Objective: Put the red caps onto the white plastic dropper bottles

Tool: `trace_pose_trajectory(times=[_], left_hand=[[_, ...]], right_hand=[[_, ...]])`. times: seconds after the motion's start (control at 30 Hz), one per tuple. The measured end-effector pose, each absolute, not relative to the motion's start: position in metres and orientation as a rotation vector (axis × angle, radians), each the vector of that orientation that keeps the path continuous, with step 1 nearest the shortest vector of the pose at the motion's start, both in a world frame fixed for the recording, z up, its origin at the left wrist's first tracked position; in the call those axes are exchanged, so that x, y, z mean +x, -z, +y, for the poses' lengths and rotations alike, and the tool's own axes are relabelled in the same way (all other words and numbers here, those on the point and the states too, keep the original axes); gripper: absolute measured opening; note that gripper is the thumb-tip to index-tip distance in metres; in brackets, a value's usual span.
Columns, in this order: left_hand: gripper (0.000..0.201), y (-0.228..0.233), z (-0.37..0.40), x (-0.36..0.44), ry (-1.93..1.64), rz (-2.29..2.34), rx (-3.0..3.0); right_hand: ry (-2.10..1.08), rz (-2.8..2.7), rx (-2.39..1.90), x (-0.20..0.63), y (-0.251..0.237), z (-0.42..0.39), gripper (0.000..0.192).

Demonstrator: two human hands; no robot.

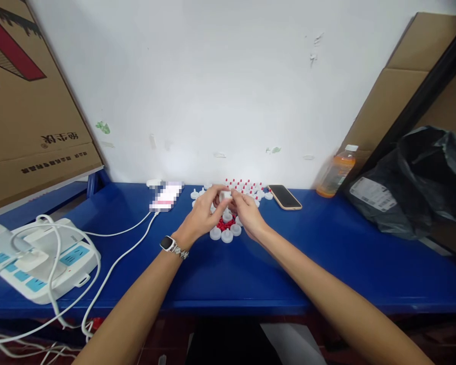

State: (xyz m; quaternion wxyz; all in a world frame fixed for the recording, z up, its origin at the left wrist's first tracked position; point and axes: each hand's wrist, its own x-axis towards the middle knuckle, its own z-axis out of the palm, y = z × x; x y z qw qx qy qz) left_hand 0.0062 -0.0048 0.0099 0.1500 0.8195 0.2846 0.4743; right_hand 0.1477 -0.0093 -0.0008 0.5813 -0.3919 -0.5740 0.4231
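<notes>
- White plastic cap (pixel 225 195) sits pinched between the fingers of both hands, held just above the counter (pixel 327 263), so both can work on it at once.
- Left hand (pixel 204 213) curls its fingers (pixel 213 195) around the cap's left side; a watch (pixel 168 244) is on that wrist.
- Right hand (pixel 247 213) presses its fingertips (pixel 235 195) on the cap from the right, touching the left hand's.
- Small red pieces (pixel 225 223) lie heaped directly beneath the hands, within easy reach.
- Loose white caps (pixel 226 235) ring the heap; red-tipped caps (pixel 247 186) stand in rows behind it, apparently kept apart from the loose ones.
- Farther out: a phone (pixel 285 196), an orange drink bottle (pixel 334 172), a black bag (pixel 414 182), and a power strip (pixel 41 258) at far left.
</notes>
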Motion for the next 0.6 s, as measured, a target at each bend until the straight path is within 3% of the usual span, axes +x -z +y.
trace_pose_trajectory(times=[0.2,0.4,0.47,0.6], left_hand=[[0.043,-0.006,0.023,-0.004,-1.667,0.837,1.553],[0.037,-0.002,0.028,-0.025,-1.386,0.98,1.863],[0.036,0.0,0.024,-0.022,-1.313,1.015,1.937],[0.035,-0.001,0.015,-0.012,-1.25,0.989,1.976]], right_hand=[[-0.482,-1.541,-1.081,0.166,-0.009,-0.01,0.044],[-0.25,-2.052,-1.105,0.176,0.002,-0.006,0.021],[-0.321,-2.0,-1.118,0.173,0.004,-0.006,0.018],[-0.722,-1.722,-0.952,0.168,-0.001,0.002,0.031]])
